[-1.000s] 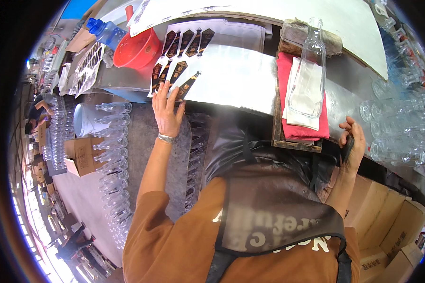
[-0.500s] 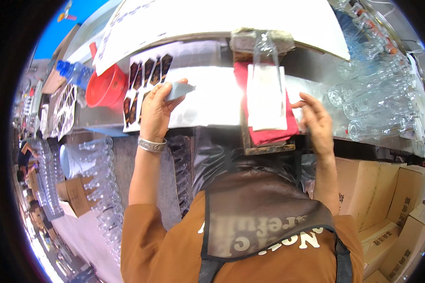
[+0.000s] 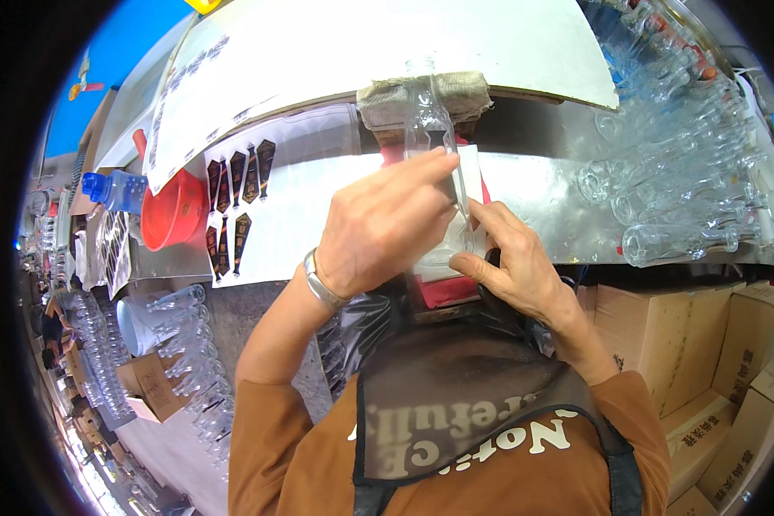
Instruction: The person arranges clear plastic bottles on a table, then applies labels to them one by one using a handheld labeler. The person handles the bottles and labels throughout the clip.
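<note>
A clear glass bottle lies on its side on a white cloth over red cloth, its neck on a folded beige cloth. My left hand is over the bottle, fingers together and pressed to its upper side. A dark grey label shows by the fingertips against the glass; the hand covers the rest. Around the bottle's base end, my right hand grips its right side with thumb and fingers. To the left, dark tie-shaped labels sit on a white backing sheet.
A red bucket and a blue-capped plastic bottle stand at the left. Many glass bottles lie on the metal bench at the right. Below are cardboard boxes; a white board spans the back.
My left hand has moved right, bringing the grey piece from over the sheet onto the bottle. My right hand has come in from beside the bottle and taken hold of its base end.
</note>
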Demonstrator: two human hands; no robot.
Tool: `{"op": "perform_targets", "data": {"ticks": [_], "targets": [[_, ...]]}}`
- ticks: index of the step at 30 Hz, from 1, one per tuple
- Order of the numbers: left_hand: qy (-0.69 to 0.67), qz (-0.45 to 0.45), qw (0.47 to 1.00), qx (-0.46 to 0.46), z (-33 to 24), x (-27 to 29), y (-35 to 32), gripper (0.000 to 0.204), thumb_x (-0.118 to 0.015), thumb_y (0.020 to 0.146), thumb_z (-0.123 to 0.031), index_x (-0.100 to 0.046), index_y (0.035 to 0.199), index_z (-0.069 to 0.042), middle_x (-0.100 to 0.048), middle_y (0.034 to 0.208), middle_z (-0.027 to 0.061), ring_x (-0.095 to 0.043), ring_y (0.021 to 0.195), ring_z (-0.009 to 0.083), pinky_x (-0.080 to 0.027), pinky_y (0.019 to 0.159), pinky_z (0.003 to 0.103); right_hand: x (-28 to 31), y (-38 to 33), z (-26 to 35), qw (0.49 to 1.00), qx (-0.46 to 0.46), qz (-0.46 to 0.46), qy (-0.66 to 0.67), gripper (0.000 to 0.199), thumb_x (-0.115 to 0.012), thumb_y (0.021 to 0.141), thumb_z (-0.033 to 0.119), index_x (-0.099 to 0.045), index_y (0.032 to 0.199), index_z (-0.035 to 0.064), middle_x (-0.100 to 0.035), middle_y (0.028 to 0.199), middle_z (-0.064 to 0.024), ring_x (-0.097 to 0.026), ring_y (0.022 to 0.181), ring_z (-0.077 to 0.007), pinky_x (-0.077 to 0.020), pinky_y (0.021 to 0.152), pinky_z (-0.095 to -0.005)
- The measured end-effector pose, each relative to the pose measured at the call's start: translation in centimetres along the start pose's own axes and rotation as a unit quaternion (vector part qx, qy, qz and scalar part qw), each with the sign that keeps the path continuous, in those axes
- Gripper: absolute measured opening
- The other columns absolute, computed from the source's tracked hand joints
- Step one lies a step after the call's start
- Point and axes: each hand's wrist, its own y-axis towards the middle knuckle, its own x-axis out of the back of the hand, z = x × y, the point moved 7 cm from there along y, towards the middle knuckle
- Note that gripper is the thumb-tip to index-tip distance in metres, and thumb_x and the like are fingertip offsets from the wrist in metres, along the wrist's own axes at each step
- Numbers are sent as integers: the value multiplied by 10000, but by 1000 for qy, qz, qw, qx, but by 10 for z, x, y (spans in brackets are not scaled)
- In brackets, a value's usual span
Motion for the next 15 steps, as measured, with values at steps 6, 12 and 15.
{"op": "perform_targets", "data": {"ticks": [6, 12, 15], "targets": [[0, 68, 997, 44, -4, -6, -8, 172, -790, 754, -65, -630, 818, -58, -710, 1201, 149, -663, 1182, 303, -549, 943, 385, 15, 26, -32, 976, -110, 36, 185, 392, -616, 997, 184, -590, 1328, -24, -674, 1084, -59, -564, 793, -67, -494, 703, -247], [-73, -12, 986, 152, 0, 4, -13, 269, -826, 765, -182, -691, 952, -43, -568, 1372, 254, -600, 1244, 399, -522, 979, 416, 16, 87, -35, 966, -108, -17, 233, 466, -590, 996, 379, -673, 1179, -42, -739, 1008, -108, -640, 864, -108, -497, 752, -266], [-118, -23, 961, 250, 19, -9, -30, 481, -792, 789, -126, -678, 1252, -63, -376, 1533, 298, -543, 1301, 434, -500, 1017, 441, 20, 97, -22, 978, -93, -21, 184, 484, -635, 953, 401, -716, 1065, -63, -754, 952, -167, -703, 884, -164, -534, 782, -305]]}}
